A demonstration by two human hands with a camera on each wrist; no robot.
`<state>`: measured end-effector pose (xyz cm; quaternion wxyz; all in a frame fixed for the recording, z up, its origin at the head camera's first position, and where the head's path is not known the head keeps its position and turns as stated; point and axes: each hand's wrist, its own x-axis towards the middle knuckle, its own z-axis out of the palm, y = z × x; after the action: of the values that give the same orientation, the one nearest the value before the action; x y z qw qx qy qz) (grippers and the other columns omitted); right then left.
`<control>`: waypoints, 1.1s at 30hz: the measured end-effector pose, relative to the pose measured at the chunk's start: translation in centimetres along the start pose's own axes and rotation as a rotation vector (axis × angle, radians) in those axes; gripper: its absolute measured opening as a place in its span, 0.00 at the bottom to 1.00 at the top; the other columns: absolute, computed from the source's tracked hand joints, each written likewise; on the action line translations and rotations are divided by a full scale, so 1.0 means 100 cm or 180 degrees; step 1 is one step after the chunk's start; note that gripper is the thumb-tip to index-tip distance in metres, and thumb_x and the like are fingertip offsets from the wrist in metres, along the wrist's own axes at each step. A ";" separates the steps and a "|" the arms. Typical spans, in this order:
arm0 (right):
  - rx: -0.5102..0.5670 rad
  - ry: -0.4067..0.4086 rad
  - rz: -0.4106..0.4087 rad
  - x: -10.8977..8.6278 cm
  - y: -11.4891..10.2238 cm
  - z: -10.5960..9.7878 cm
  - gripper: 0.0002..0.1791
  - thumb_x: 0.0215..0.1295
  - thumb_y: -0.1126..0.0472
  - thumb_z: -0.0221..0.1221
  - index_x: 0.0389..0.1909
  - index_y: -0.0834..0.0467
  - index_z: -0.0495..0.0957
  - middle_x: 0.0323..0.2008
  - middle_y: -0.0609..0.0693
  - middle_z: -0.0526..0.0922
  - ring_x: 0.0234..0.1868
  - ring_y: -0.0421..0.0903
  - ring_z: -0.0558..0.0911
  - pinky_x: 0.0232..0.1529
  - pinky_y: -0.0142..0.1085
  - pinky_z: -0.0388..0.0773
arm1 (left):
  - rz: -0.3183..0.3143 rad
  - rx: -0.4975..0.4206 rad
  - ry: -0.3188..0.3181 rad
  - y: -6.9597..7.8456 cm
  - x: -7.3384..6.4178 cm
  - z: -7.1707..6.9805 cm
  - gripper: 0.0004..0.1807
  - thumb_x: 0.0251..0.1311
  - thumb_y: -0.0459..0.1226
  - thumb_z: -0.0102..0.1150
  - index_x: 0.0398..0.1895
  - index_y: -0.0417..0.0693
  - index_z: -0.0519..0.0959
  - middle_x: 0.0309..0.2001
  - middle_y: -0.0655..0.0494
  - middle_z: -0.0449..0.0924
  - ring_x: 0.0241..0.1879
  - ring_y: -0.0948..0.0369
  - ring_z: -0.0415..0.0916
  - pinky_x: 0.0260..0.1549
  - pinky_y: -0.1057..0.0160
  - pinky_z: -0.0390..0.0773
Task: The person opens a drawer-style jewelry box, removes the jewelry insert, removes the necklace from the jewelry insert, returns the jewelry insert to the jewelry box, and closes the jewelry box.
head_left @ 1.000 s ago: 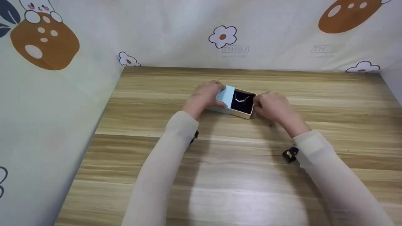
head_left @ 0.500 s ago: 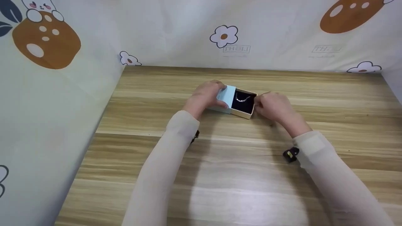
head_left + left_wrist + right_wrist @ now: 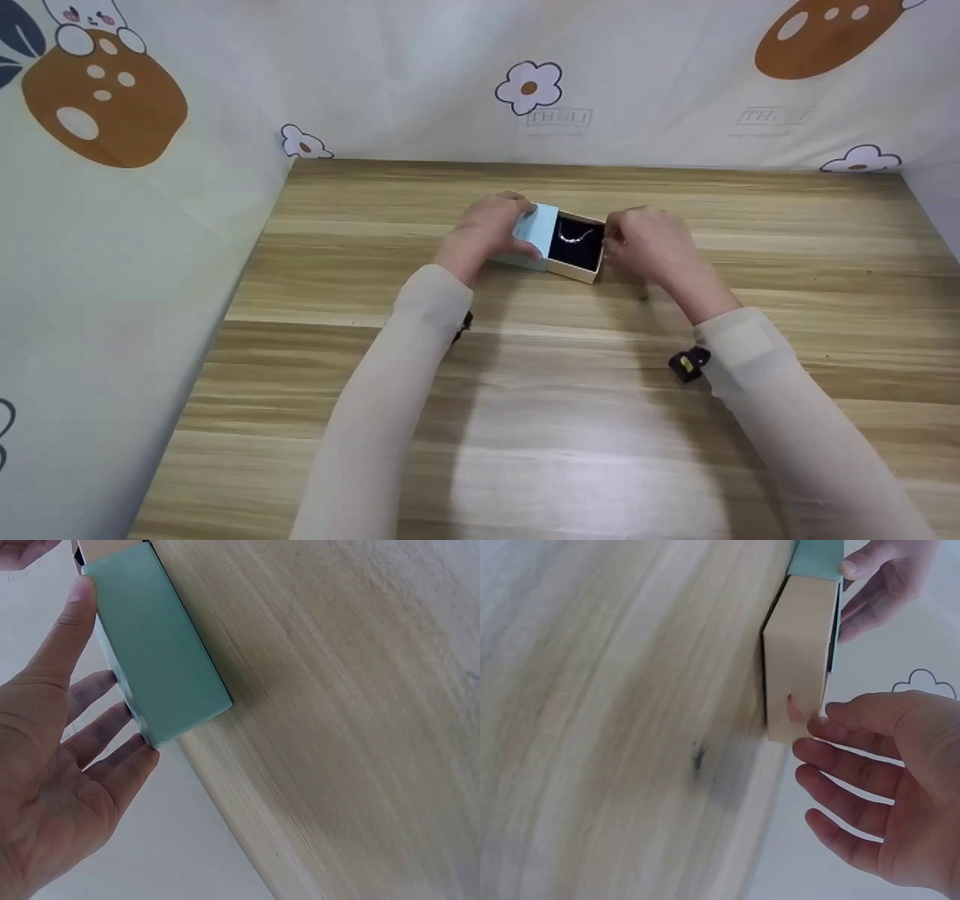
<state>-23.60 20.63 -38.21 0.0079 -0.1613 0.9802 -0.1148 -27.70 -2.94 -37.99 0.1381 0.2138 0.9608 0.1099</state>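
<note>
Our left hand: clamped on the pale blue box cover. Our right hand: fingers parted, at the outer end of the cardboard drawer. Drawer: part-way out of the cover, on the wooden surface, between our hands. Contents: black lining, one silvery chain. Backdrop: two faint framed legends, each starting "TH", remainder blurred.

A wood-grained counter meets a pale sheet at its back edge, printed with a white, brown-centred flower, faint boxed lettering beneath it, a brown spotted fruit with dark leaves at upper left, and a second fruit at upper right.
</note>
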 end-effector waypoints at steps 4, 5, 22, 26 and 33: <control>0.0047 0.0101 0.0008 0.002 -0.004 -0.001 0.08 0.63 0.62 0.58 0.38 0.61 0.84 0.37 0.57 0.86 0.39 0.57 0.84 0.40 0.51 0.81 | 0.0001 -0.0024 0.0003 0.000 -0.001 0.000 0.45 0.51 0.54 0.74 0.72 0.50 0.68 0.73 0.51 0.65 0.71 0.51 0.65 0.70 0.55 0.67; 0.0055 0.0110 0.0000 0.002 -0.005 -0.001 0.08 0.64 0.62 0.59 0.38 0.61 0.84 0.38 0.58 0.86 0.41 0.57 0.84 0.42 0.51 0.81 | -0.0003 -0.0034 0.0005 0.000 -0.001 0.000 0.45 0.51 0.54 0.74 0.71 0.50 0.68 0.73 0.51 0.65 0.71 0.51 0.65 0.70 0.55 0.67; 0.0054 0.0250 -0.0178 0.010 -0.019 0.007 0.12 0.63 0.62 0.62 0.45 0.64 0.83 0.45 0.60 0.84 0.49 0.61 0.83 0.51 0.55 0.80 | 0.0011 -0.0042 0.0037 0.000 0.000 0.000 0.45 0.51 0.54 0.74 0.71 0.50 0.69 0.73 0.50 0.66 0.72 0.51 0.63 0.72 0.53 0.64; 0.0050 0.0295 -0.0248 0.010 -0.019 0.009 0.12 0.63 0.63 0.62 0.45 0.63 0.83 0.44 0.60 0.84 0.48 0.61 0.83 0.49 0.55 0.80 | 0.0026 -0.0041 0.0046 0.000 0.000 0.000 0.45 0.51 0.54 0.73 0.71 0.50 0.69 0.73 0.50 0.66 0.73 0.51 0.62 0.72 0.53 0.63; 0.0086 0.0225 -0.0267 0.011 -0.022 0.011 0.13 0.63 0.62 0.63 0.46 0.63 0.83 0.45 0.60 0.84 0.49 0.61 0.83 0.48 0.55 0.81 | 0.0008 -0.0100 0.0056 0.001 -0.002 -0.001 0.42 0.51 0.52 0.74 0.69 0.49 0.71 0.72 0.50 0.67 0.71 0.53 0.65 0.71 0.57 0.66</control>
<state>-23.84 17.99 -38.76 -0.0295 -0.1980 0.9706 -0.1340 -27.55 -2.97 -37.84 0.1328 0.2119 0.9599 0.1270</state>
